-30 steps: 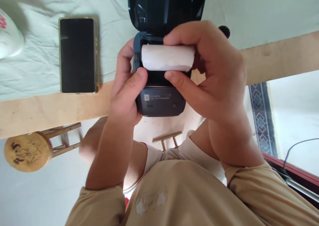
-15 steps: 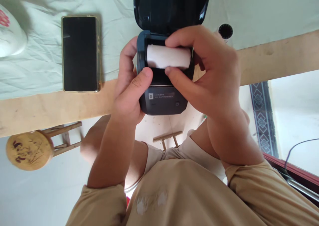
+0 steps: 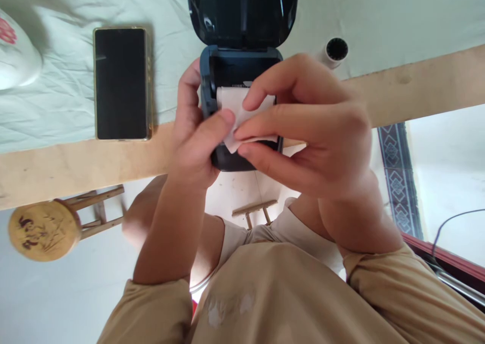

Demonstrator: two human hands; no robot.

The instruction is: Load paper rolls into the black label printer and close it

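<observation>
The right hand (image 3: 314, 132) pinches the white paper strip (image 3: 242, 119); the left hand (image 3: 195, 132) clasps the small dark-blue plastic printer (image 3: 242, 66). Pulling askew could tear or jam it.

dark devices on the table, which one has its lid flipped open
The small printer held in both hands: its lid stands raised with white paper inside. The phone lies flat, screen dark.

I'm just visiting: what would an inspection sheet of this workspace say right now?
Surface: wooden table under a pale cloth.
Job's things: dark printer, lid open; white paper drawn from it.
Clutter: phone, white bowl, small white tube.
Fingers: left hand grips printer, thumb on paper; right hand pinches paper.
Cables: dark cable by the window.
Surroundings: wooden stool, patterned floor border.
</observation>
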